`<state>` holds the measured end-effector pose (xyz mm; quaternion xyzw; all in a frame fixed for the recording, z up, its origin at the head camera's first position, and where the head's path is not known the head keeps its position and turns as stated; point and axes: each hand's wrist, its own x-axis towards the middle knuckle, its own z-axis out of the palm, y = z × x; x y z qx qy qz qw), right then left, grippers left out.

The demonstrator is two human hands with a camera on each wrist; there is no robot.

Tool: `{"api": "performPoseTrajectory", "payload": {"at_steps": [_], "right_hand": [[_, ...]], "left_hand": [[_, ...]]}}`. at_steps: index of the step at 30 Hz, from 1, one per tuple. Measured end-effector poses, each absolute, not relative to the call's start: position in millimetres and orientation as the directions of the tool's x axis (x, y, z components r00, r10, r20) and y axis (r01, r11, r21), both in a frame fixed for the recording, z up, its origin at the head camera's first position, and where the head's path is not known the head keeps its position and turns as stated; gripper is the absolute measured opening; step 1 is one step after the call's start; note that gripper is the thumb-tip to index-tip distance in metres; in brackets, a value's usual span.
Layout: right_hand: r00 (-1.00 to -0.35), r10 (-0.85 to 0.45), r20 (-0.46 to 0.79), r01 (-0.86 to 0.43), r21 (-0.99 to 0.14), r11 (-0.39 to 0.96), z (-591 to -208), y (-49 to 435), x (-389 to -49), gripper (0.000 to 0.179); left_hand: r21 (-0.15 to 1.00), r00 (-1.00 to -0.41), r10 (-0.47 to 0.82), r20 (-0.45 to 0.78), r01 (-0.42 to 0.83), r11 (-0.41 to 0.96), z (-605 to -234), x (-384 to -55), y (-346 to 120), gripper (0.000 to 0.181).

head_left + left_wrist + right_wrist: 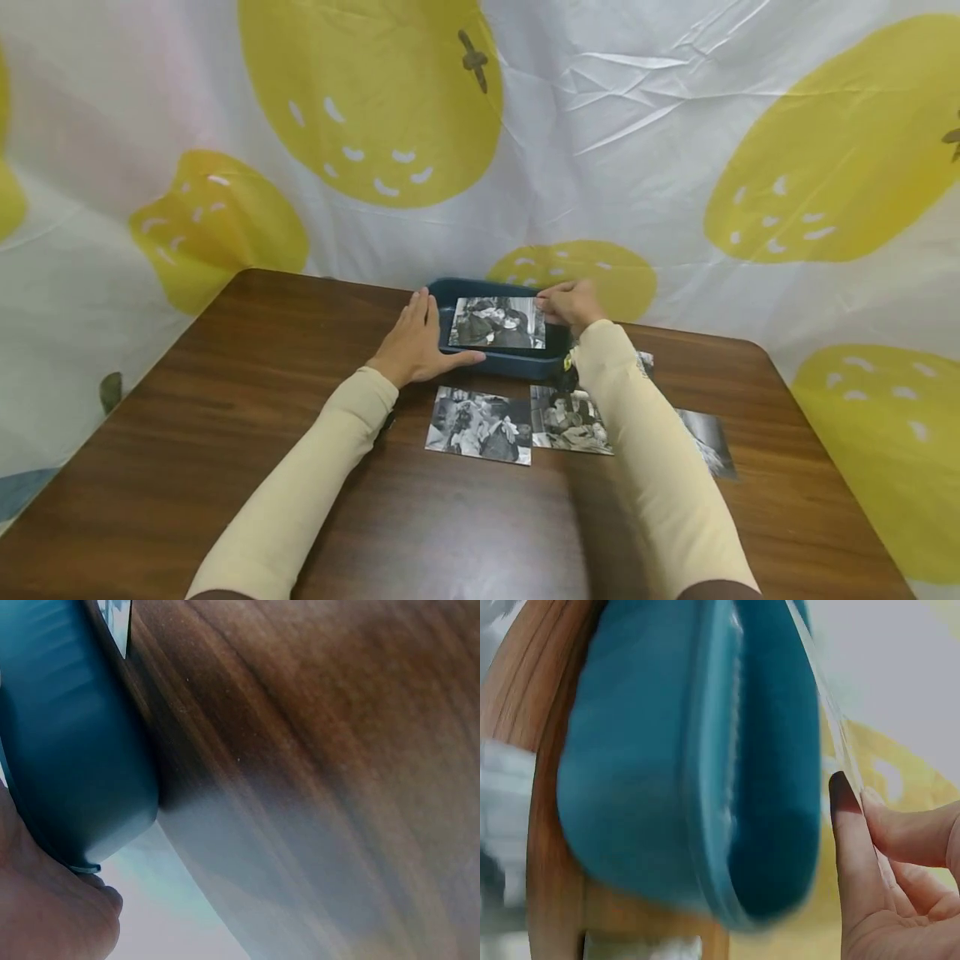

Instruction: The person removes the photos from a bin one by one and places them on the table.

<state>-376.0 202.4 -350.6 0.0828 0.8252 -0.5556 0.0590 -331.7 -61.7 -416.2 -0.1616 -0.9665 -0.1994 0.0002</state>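
Note:
A blue plastic bin (517, 365) stands near the back edge of the table. Over its opening a black-and-white photo print (498, 323) is pinched at its right edge by my right hand (572, 305). The right wrist view shows the print (826, 697) edge-on between thumb and fingers, above the bin's rim (705, 787). My left hand (417, 343) rests on the left end of the bin, fingers straight along the side and thumb stretched along the front rim. In the left wrist view, part of that hand (52, 907) lies against the bin wall (75, 742).
In front of the bin lie more black-and-white prints: one at left (480, 425), one in the middle (567, 419), and one at right (711, 442), partly behind my right sleeve (660, 450). A lemon-patterned cloth (600, 167) hangs behind the wooden table (480, 533).

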Motion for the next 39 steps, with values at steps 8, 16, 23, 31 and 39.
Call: {"api": "performPoseTrajectory", "payload": {"at_steps": [8, 16, 23, 31, 39], "right_hand": [[-0.98, 0.066, -0.188, 0.199, -0.911, 0.36, -330.1, 247.6, -355.4, 0.038], [-0.982, 0.058, -0.18, 0.187, -0.878, 0.44, -329.7, 296.9, -321.5, 0.038], [-0.972, 0.088, -0.218, 0.235, -0.879, 0.414, -350.0, 332.4, -286.8, 0.035], [-0.972, 0.069, -0.225, 0.234, -0.886, 0.401, -367.7, 353.0, -249.4, 0.03], [-0.969, 0.06, -0.238, 0.241, -0.874, 0.422, -386.4, 345.9, -221.5, 0.024]], "left_hand": [[0.38, -0.949, 0.312, 0.051, 0.307, 0.872, -414.6, -336.1, -68.3, 0.129], [0.379, -0.948, 0.312, 0.06, 0.311, 0.872, -414.5, -343.9, -71.6, 0.131], [0.366, -0.944, 0.322, 0.066, 0.323, 0.872, -417.5, -346.4, -75.5, 0.129], [0.374, -0.945, 0.319, 0.067, 0.321, 0.87, -417.7, -345.3, -77.3, 0.13], [0.385, -0.948, 0.312, 0.065, 0.312, 0.869, -415.5, -341.9, -76.5, 0.13]]}}
